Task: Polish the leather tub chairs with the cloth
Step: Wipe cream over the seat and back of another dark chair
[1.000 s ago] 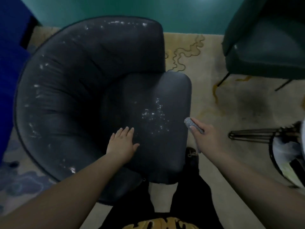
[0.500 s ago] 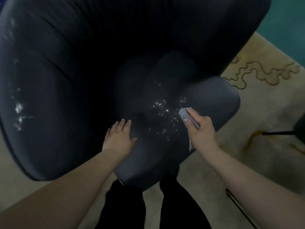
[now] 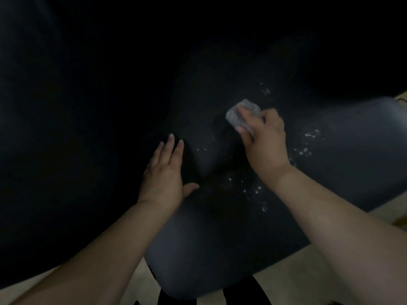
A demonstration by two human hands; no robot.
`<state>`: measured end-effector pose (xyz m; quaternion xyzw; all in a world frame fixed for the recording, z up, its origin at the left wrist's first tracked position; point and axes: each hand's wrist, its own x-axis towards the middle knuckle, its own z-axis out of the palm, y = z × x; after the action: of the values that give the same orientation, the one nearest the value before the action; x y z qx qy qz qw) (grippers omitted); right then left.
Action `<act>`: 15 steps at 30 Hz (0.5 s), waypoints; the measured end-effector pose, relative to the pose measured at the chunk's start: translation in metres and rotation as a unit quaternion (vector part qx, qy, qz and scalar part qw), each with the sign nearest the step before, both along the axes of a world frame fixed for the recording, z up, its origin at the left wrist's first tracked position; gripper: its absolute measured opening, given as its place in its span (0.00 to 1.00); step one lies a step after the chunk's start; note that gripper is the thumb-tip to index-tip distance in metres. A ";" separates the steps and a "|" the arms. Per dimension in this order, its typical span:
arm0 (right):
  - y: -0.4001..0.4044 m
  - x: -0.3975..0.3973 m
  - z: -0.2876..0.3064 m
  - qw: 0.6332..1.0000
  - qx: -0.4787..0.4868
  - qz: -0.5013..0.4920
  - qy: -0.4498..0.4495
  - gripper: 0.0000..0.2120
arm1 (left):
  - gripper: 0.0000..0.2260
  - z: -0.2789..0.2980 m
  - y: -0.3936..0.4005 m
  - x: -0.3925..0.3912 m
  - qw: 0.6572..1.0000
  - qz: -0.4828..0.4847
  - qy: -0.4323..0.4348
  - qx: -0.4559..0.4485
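Leather of the dark, smooth tub chair (image 3: 343, 155) shows white specks where my right hand (image 3: 263, 146) pinches a small grey textured cloth (image 3: 237, 115) against the seat; my left hand (image 3: 164, 175) lies flat, fingers straight.

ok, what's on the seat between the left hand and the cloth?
Head view: only bare dark seat cushion with a few white specks between the left hand and the cloth under the right hand.
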<state>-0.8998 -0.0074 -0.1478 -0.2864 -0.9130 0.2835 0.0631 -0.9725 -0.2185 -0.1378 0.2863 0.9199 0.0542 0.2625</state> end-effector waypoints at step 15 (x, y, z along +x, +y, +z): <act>-0.073 -0.010 -0.015 0.970 0.019 0.241 -0.023 0.20 | 0.50 -0.011 -0.006 -0.011 0.998 0.047 -0.027 0.045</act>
<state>-0.9101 -0.0799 -0.1631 -0.0627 -0.9615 0.2665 -0.0232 -0.9831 -0.2243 -0.1490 0.2525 0.9217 0.1150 0.2709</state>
